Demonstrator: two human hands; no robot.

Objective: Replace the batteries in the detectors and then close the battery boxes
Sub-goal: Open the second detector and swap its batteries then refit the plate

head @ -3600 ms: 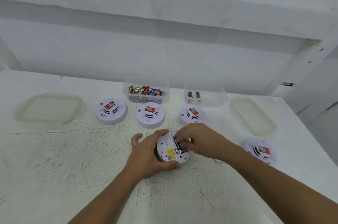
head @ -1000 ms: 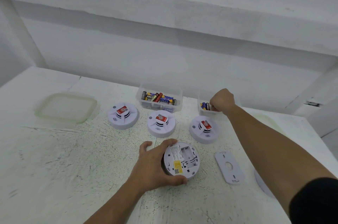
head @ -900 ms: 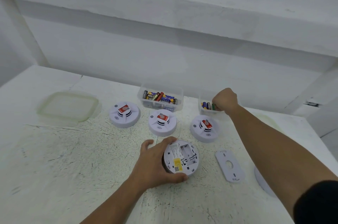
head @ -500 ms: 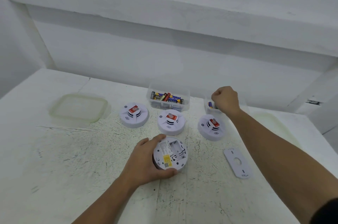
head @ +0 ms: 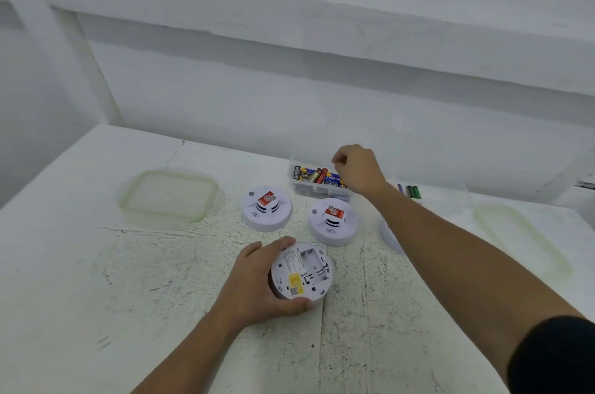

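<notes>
- Left hand (head: 257, 284) grips the upturned detector (head: 301, 271) by its rim, thumb on the near edge and fingers round the far side, holding it against the table (head: 96, 281).
- Detector's battery bay (head: 314, 265) is open and looks empty.
- Change: right hand (head: 357, 168) has left the sparse tub's batteries (head: 409, 191), far-right of the detector. It's now over the full battery tub (head: 322, 193), straight beyond the detector.
- Right fingers are curled. Can't tell if they pinch a cell or nothing.
- Reading: old cells dropped off, fresh ones being fetched. Loading and closing still to do.
- Two capped detectors (head: 266, 208) (head: 333, 221) sit between the upturned one and the full tub. A third (head: 389, 232) is half hidden behind the right forearm.
- Tub lids lie far-left (head: 167, 195) and far-right (head: 521, 239) of the detector.
</notes>
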